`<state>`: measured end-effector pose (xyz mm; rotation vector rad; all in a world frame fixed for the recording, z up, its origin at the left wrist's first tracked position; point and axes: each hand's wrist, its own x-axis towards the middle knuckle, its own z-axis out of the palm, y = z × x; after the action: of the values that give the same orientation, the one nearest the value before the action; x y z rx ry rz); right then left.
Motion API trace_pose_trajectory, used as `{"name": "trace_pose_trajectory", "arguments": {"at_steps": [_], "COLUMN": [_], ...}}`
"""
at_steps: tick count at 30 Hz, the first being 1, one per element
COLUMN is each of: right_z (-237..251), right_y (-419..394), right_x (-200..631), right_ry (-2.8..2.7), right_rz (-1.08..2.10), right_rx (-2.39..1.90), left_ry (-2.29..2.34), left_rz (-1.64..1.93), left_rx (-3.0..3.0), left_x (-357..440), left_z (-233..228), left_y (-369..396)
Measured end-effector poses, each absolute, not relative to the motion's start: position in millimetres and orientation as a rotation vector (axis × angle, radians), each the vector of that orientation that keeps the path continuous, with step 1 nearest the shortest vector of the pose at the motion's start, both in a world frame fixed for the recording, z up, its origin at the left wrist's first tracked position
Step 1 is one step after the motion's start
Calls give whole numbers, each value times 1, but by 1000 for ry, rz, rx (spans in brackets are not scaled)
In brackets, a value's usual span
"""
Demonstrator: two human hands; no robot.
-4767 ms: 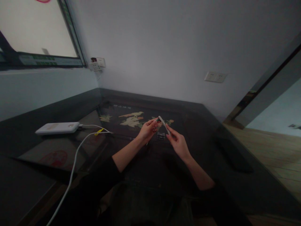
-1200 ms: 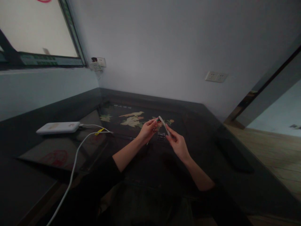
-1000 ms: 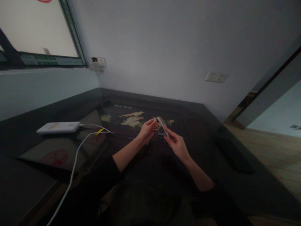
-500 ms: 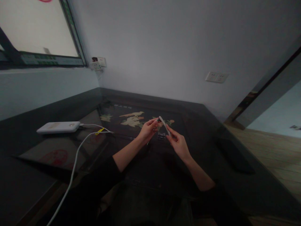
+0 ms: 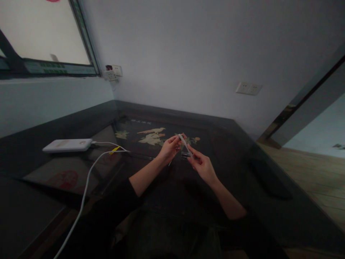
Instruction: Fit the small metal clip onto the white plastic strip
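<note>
My right hand (image 5: pixel 203 167) pinches the lower end of a thin white strip, like a nail file (image 5: pixel 184 144), which slants up and to the left. My left hand (image 5: pixel 168 149) is curled, and its fingertips meet the strip's upper end. A thin pale sliver pokes out under the left hand; whether it is held I cannot tell. Both hands hover over a dark glass-topped table (image 5: pixel 231 144). A small clear box (image 5: pixel 184 155) lies on the table just below the strip.
A white power bank (image 5: pixel 67 145) lies at the left with a white cable (image 5: pixel 86 183) running toward me. Inlaid pale figures (image 5: pixel 152 136) show under the glass. Wall sockets (image 5: pixel 248 87) are behind, a window (image 5: pixel 40 32) at upper left, wooden floor (image 5: pixel 309 172) at right.
The strip in my right hand has slid slightly left and down against the left fingertips, after small back-and-forth shifts. The rest is unchanged.
</note>
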<state>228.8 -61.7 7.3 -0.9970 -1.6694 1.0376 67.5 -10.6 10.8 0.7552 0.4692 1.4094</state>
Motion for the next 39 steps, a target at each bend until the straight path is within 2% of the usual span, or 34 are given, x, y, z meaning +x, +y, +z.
{"name": "trace_pose_trajectory", "arguments": {"at_steps": [13, 24, 35, 39], "right_z": [6, 9, 2, 1], "right_y": [-53, -62, -50, -50], "right_x": [235, 229, 235, 235], "right_ry": [-1715, -1717, -1685, -1689], "right_rz": [666, 981, 741, 761], "right_rx": [-1006, -993, -983, -973], "left_ry": [486, 439, 459, 453], "left_rz": [1387, 1397, 1386, 1396], "left_rx": [716, 738, 718, 717], "left_x": [67, 67, 67, 67], "left_z": [8, 11, 8, 7], "left_y": [-11, -11, -11, -10]}}
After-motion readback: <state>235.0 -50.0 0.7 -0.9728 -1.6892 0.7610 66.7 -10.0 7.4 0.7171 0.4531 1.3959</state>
